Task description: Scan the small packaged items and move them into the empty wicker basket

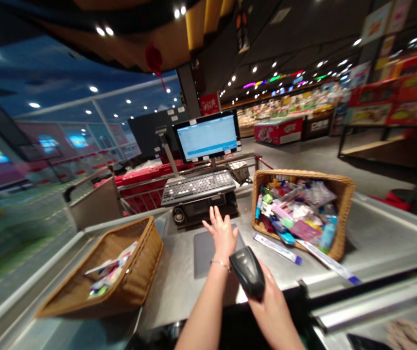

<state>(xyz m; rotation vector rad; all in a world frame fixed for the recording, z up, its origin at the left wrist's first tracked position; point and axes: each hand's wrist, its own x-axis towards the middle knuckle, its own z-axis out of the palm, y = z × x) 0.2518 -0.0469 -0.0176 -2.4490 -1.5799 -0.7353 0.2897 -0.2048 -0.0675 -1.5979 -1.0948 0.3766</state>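
My left hand (222, 232) is open with its fingers spread, above a dark flat scanner pad (204, 255) on the steel checkout counter (179, 296). My right hand (273, 311) grips a black handheld barcode scanner (248, 272). To the right, a wicker basket (344, 204) tilts on the counter, full of small packaged goods (296, 214). Two long flat packets (277, 248) (328, 261) lie beside it, close to my right hand. A second wicker basket (130, 277) on the left holds a few packets (108, 272).
Behind the counter stand a register keyboard (198, 187) and a monitor (207, 136). Red shopping baskets (141, 182) are stacked at the back left. A raised metal counter edge (372, 296) runs along the near right. Store displays (288, 109) fill the far background.
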